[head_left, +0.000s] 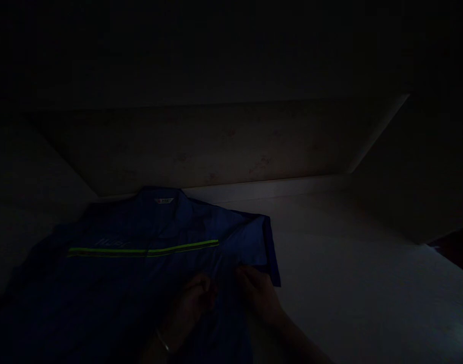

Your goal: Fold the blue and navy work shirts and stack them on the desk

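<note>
A blue short-sleeved work shirt [166, 273] lies spread out, collar away from me, with a bright yellow-green stripe across the chest and pale lettering above it. My left hand [191, 306], with a band at its wrist, is over the shirt's lower body, fingers curled closed; what they hold, if anything, is lost in the dark. At the shirt's side, just below the sleeve [246, 242] on the right, my right hand [259, 293] has thumb and fingertips pinched together on the cloth. The shirt's left part fades into shadow.
The picture is very dark. Under the shirt is a pale flat surface [337, 283], which stretches to the right. Behind it stands a wall panel with faint flower marks [231, 146], edged by a pale strip [269, 188]. Dark side walls rise left and right.
</note>
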The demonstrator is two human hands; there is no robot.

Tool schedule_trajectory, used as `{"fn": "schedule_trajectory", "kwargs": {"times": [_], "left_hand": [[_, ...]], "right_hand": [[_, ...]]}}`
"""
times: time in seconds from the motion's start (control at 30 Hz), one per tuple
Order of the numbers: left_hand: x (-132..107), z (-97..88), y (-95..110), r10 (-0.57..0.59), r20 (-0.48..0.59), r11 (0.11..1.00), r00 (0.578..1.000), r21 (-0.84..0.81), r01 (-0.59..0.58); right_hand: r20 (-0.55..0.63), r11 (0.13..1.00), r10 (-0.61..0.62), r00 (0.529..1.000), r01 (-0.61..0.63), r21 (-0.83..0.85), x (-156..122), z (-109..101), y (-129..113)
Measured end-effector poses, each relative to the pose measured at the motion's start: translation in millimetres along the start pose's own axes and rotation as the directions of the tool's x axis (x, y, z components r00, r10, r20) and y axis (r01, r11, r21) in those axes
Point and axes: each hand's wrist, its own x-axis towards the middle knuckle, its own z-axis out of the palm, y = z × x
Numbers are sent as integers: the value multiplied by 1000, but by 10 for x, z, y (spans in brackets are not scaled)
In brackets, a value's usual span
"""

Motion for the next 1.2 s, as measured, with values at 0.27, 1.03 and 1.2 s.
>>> {"fn": "schedule_trajectory", "kwargs": {"times": [0.27, 1.03, 1.2], "left_hand": [[-16, 10, 3, 13, -1, 1000, 1000, 26, -13], [-23, 17, 2, 19, -34, 999, 999, 51, -17], [-8, 20, -9, 20, -50, 998, 999, 65, -17]], "right_hand": [[41, 999, -21, 999, 22, -37, -29, 6, -20], [93, 992, -63, 994, 72, -100, -32, 6, -22], [108, 991, -63, 992, 75, -111, -36, 3, -12]]}}
